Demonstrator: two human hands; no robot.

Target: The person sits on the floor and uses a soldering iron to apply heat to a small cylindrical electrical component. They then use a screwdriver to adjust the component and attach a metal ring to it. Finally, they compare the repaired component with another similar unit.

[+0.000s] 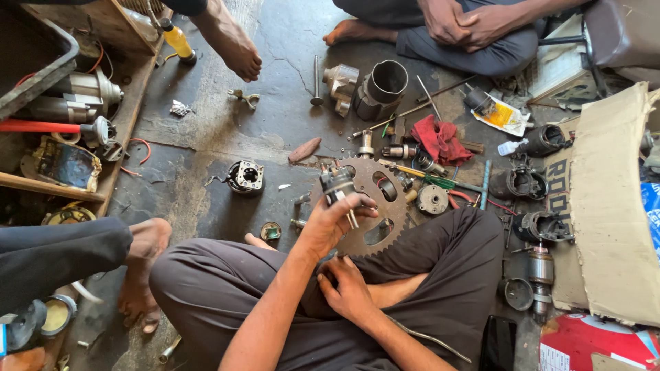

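We find the person seated cross-legged on a stained, cracked concrete floor (227, 137), dark trousers filling the lower frame. The left hand (330, 221) is raised near frame centre, its fingers (363, 203) clamped around a small cylindrical motor part (338, 184): dark metal body, dull grey end, with a thin bright shaft projecting from its lower end. Its long axis runs roughly from 11 o'clock to 5 o'clock, the shaft end pointing toward 5 o'clock. The right hand (347, 288) rests in the lap at 6 o'clock of the left; its fingers are curled together, and we cannot tell whether they enclose anything.

Directly behind the held part lies a large toothed sprocket (375, 206), flat, rust-brown steel with oval cut-outs, resting on the floor against the person's knee. At 1 o'clock of the sprocket sits a crumpled red rag (440, 139), soft and creased. At 12 o'clock stands a smooth grey metal cylinder sleeve (382, 88), open mouth upward. At 9 o'clock of the sprocket sits a small round black housing (246, 176) with wire leads. Another person's clasped hands (462, 22) show at the top edge, and a bare foot (230, 42) at 11 o'clock.
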